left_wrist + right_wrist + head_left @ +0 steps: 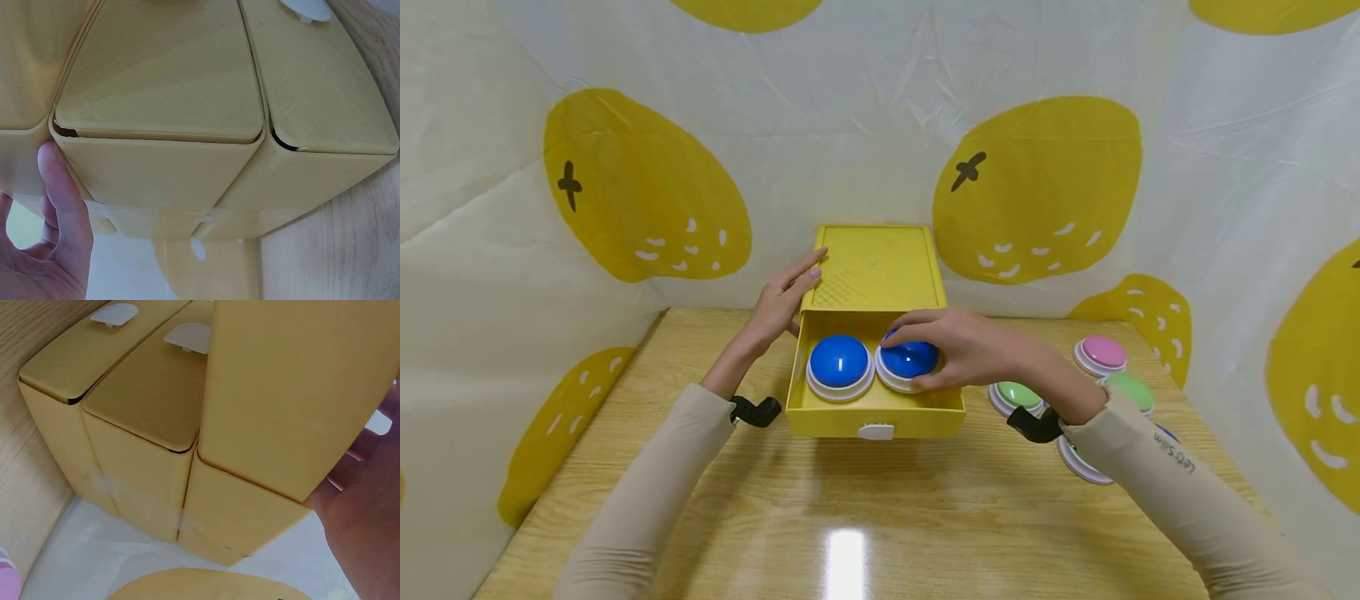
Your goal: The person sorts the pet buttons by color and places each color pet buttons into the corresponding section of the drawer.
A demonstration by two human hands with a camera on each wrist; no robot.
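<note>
A yellow drawer box [876, 267] stands at the back of the wooden table [850, 517], and its top drawer [925, 412] is pulled out toward me. Two blue dome buttons lie in the drawer. My right hand [958, 346] grips the right blue button [910, 360] from above, with fingers and thumb curled around it. The left blue button [839, 360] sits free beside it. My left hand [782, 300] rests with straight fingers against the box's top left edge. The wrist views show only yellow box walls [162, 81] [275, 381] close up, with a left hand finger [62, 187] and the right palm [369, 506].
Right of the box lie a pink button [1102, 352], two green buttons [1017, 394] [1131, 390], and another button [1078, 462] partly hidden under my right forearm. A lemon-print cloth [1037, 192] walls in the table behind and on both sides. The drawer front has a white handle [876, 431].
</note>
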